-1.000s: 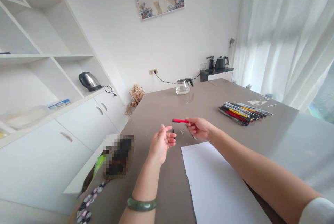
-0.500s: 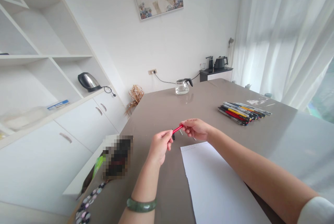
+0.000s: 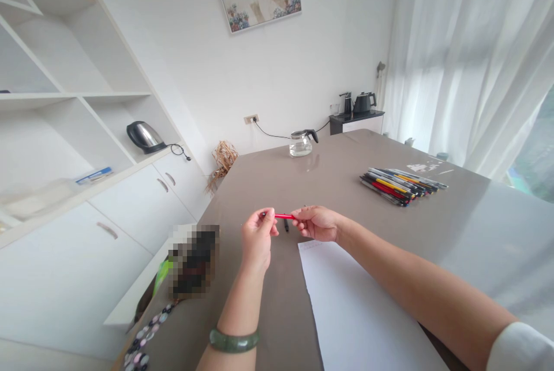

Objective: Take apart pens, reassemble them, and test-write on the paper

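Observation:
A slim red pen point(image 3: 283, 216) is stretched almost level between my two hands, above the table. My left hand point(image 3: 257, 239) pinches its left end between thumb and fingers. At the other end, the fingertips of my right hand point(image 3: 319, 224) are closed on it. Directly below the pen, a small black pen-like piece point(image 3: 286, 225) lies on the tabletop, partly covered. A large white sheet of paper point(image 3: 352, 307) lies under and beside my right forearm, with faint writing along its top edge.
A heap of pens point(image 3: 400, 187) lies on the brown table point(image 3: 277, 177) to the right, near some white scraps point(image 3: 422, 167). Toward the back stands a glass pot point(image 3: 300, 144) with clear liquid. A blurred-out dark object point(image 3: 194, 261) and a bead strap point(image 3: 145, 339) are at the left edge.
The red pen has turned from slanted to nearly level. My right hand has come slightly down and left; my left hand has risen a little and turned.

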The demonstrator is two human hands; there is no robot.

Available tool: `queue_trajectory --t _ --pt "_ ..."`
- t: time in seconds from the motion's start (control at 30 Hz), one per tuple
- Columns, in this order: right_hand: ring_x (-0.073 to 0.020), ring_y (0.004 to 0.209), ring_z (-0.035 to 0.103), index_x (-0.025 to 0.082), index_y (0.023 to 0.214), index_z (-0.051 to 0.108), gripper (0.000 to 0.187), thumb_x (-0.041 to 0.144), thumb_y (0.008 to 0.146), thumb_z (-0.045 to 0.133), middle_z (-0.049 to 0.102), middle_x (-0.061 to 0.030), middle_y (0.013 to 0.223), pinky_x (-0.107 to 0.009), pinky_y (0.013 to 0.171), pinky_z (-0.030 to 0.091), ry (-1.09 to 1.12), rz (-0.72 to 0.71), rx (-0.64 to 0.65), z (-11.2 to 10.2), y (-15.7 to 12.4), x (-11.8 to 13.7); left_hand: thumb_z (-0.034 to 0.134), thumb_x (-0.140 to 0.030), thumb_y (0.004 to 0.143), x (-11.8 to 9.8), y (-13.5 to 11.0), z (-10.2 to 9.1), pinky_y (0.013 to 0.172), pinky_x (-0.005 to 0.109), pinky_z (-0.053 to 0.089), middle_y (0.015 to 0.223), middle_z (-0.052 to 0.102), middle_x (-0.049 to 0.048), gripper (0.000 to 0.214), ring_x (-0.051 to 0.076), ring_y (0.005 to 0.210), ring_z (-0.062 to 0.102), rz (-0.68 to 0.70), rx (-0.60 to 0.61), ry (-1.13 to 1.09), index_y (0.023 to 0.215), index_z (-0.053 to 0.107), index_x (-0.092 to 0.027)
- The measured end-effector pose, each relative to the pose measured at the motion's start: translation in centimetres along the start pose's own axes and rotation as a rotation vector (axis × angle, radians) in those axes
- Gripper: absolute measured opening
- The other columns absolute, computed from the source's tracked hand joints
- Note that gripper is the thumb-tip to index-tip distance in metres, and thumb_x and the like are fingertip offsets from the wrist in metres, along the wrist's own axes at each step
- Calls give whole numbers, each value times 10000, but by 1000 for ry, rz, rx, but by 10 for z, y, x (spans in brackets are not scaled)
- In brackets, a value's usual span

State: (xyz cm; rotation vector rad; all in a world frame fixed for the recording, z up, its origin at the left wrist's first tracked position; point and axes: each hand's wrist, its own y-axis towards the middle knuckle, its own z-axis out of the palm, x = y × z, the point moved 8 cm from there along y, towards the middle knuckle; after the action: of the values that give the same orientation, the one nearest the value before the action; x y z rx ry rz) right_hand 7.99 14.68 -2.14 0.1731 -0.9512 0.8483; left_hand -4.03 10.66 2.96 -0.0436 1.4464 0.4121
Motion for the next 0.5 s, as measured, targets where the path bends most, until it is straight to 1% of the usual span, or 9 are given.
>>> queue_trajectory --t 0.23,0.33,0.43,0.5 --pt "-54 549 532 97 843 538 101 112 752 498 576 -34 690 -167 534 467 11 -5 30 0 1 0 600 -413 634 -3 0 -1 456 175 351 596 497 -32 336 35 451 430 21 -19 -27 824 551 -140" --pt "-52 552 541 93 848 546 110 91 755 486 590 -43 719 -170 555 483 -17 -16 25 0 1 2 604 -423 624 -1 2 -4 455 177 362 599 496 -29 352 39 457 432 12 -42 -36 824 552 -138" --pt "-55 545 538 87 820 561 100 82 734 511 596 -53 721 -186 569 492 -83 -98 -37 -6 0 11 604 -430 618 6 4 -7 466 183 384 610 509 -19 363 47 478 446 -33 -58 -21 831 552 -140" --pt "-59 536 529 93 797 569 81 108 728 529 596 -52 706 -194 562 490 -110 -174 -96 -11 -2 21 605 -424 619 12 4 -7 479 190 397 635 526 -3 364 52 494 457 -89 -33 8 835 553 -137"
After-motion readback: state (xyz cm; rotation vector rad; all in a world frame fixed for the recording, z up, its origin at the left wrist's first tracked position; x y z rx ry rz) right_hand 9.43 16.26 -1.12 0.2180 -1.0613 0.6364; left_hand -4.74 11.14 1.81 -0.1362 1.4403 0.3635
